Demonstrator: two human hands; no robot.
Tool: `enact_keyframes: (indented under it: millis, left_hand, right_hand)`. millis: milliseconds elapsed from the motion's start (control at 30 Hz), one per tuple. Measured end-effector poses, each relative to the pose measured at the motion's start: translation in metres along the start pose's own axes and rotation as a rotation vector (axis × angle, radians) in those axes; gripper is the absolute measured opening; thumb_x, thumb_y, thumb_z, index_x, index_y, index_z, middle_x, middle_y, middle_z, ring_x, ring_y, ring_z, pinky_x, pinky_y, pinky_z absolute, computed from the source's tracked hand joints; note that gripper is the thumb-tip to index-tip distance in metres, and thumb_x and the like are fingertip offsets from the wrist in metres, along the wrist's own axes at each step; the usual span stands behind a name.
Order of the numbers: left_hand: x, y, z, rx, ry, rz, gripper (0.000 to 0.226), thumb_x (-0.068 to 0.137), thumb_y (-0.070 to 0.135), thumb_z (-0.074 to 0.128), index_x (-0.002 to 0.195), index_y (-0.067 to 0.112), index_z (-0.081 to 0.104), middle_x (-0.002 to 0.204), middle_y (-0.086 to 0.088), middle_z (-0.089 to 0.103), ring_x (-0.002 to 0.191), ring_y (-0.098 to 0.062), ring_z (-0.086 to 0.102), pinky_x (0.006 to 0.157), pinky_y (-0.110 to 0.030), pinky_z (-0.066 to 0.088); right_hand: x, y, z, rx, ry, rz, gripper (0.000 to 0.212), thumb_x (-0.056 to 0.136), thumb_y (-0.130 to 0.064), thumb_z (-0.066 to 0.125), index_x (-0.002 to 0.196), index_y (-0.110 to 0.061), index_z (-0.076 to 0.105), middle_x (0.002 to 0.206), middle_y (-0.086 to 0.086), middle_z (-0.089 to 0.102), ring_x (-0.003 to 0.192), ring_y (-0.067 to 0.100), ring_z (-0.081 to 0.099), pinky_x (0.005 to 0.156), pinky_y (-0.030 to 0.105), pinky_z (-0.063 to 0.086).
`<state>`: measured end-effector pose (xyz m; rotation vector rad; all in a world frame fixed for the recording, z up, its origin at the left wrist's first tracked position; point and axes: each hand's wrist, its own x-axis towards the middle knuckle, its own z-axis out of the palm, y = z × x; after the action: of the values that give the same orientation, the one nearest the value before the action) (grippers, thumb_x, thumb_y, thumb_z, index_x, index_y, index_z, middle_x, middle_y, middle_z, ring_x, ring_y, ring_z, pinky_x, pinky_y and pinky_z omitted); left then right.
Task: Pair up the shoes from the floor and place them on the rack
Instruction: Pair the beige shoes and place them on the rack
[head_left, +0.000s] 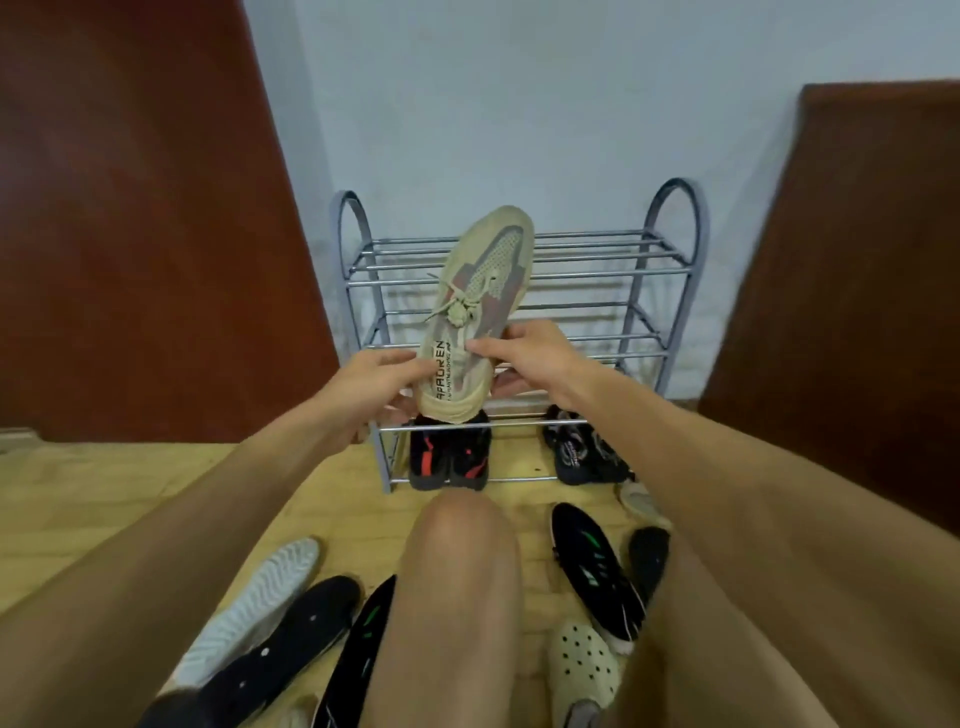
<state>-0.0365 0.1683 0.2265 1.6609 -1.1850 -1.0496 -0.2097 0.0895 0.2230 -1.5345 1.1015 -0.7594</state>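
Note:
A beige knit sneaker (480, 306) with red-brown side panels is held in the air in front of the grey metal shoe rack (613, 270), toe pointing up and away. My left hand (371, 382) grips its heel from the left. My right hand (530, 353) pinches the collar from the right. On the rack's lowest shelf stand a black pair with red marks (449, 460) and a dark pair (582, 449) to the right. Another beige shoe (639, 501) lies on the floor by the rack's right foot.
Loose shoes lie on the wooden floor around my knee (457, 561): a white sole-up shoe (260, 597), a black clog (291, 639), black shoes with green marks (597, 566) (363, 639), a cream perforated clog (582, 670). Brown wooden panels (130, 208) flank the rack.

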Motion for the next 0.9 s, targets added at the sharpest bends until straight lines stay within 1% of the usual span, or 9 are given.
enact_keyframes:
  millis: [167,267,400,467,533,600,700,833,900]
  left_hand:
    - [0.018,0.022,0.070,0.122,-0.232,-0.092,0.018,0.088,0.024,0.065,0.100,0.011,0.067,0.097,-0.006,0.073,0.080,-0.023,0.071,0.077,-0.033,0.058]
    - [0.031,0.025,0.124,0.067,-0.266,-0.115,0.007,0.088,0.013,0.064,0.095,0.010,0.065,0.090,-0.008,0.070,0.077,-0.018,0.065,0.071,-0.031,0.058]
    - [0.054,0.032,0.188,0.058,-0.344,-0.182,0.027,0.085,-0.002,0.062,0.111,0.001,0.065,0.104,-0.016,0.071,0.084,-0.026,0.069,0.064,-0.030,0.062]
    - [0.062,0.032,0.219,0.037,-0.344,-0.211,0.029,0.082,-0.005,0.063,0.111,-0.002,0.064,0.104,-0.018,0.071,0.077,-0.027,0.071,0.060,-0.032,0.062]
    - [0.068,0.029,0.252,0.022,-0.364,-0.243,0.027,0.081,-0.001,0.068,0.107,-0.003,0.065,0.098,-0.019,0.072,0.076,-0.027,0.071,0.060,-0.034,0.062]
    - [0.074,0.023,0.281,0.015,-0.374,-0.277,0.018,0.079,0.001,0.072,0.096,0.000,0.066,0.089,-0.017,0.072,0.075,-0.028,0.070,0.060,-0.033,0.062]
    - [0.089,0.000,0.318,0.039,-0.370,-0.339,0.024,0.076,0.001,0.075,0.098,-0.002,0.065,0.088,-0.017,0.071,0.075,-0.029,0.069,0.058,-0.034,0.061]
    - [0.116,-0.042,0.350,0.106,-0.387,-0.407,0.023,0.077,-0.003,0.071,0.100,-0.001,0.067,0.098,-0.018,0.072,0.085,-0.030,0.070,0.076,-0.042,0.059]
    - [0.131,-0.062,0.360,0.166,-0.365,-0.388,0.016,0.076,-0.004,0.072,0.089,0.004,0.068,0.095,-0.015,0.073,0.083,-0.028,0.070,0.067,-0.036,0.059]
  right_hand:
    - [-0.019,0.026,-0.076,-0.044,0.057,0.026,0.028,0.086,-0.022,0.070,0.108,-0.003,0.067,0.085,0.005,0.072,0.049,0.006,0.067,0.048,0.021,0.055]
    - [-0.029,0.055,-0.114,0.014,0.104,0.034,0.029,0.086,-0.021,0.071,0.107,-0.003,0.068,0.086,0.007,0.072,0.053,0.009,0.069,0.061,0.032,0.062]
    - [-0.044,0.087,-0.165,0.148,0.163,0.053,0.016,0.086,-0.024,0.070,0.098,-0.013,0.072,0.085,0.001,0.074,0.069,0.015,0.071,0.071,0.035,0.061]
    - [-0.050,0.104,-0.192,0.174,0.208,0.113,0.032,0.087,-0.029,0.068,0.111,-0.007,0.068,0.093,0.004,0.073,0.079,0.018,0.070,0.069,0.032,0.060]
    - [-0.054,0.126,-0.220,0.189,0.219,0.181,0.040,0.088,-0.033,0.067,0.115,-0.005,0.067,0.100,0.007,0.072,0.088,0.022,0.070,0.076,0.037,0.060]
    - [-0.058,0.154,-0.244,0.210,0.226,0.277,0.041,0.090,-0.033,0.064,0.118,-0.004,0.066,0.107,0.011,0.071,0.090,0.025,0.069,0.081,0.041,0.059]
    - [-0.060,0.201,-0.269,0.126,0.292,0.435,0.040,0.094,-0.028,0.059,0.125,-0.003,0.059,0.109,0.011,0.068,0.085,0.022,0.069,0.069,0.032,0.059]
    - [-0.047,0.274,-0.287,-0.019,0.329,0.612,0.036,0.095,-0.017,0.056,0.127,-0.001,0.056,0.108,0.010,0.062,0.088,0.022,0.064,0.074,0.032,0.058]
    - [-0.034,0.313,-0.291,-0.141,0.320,0.689,0.038,0.095,-0.020,0.056,0.129,-0.003,0.056,0.113,0.011,0.061,0.092,0.023,0.062,0.079,0.034,0.057]
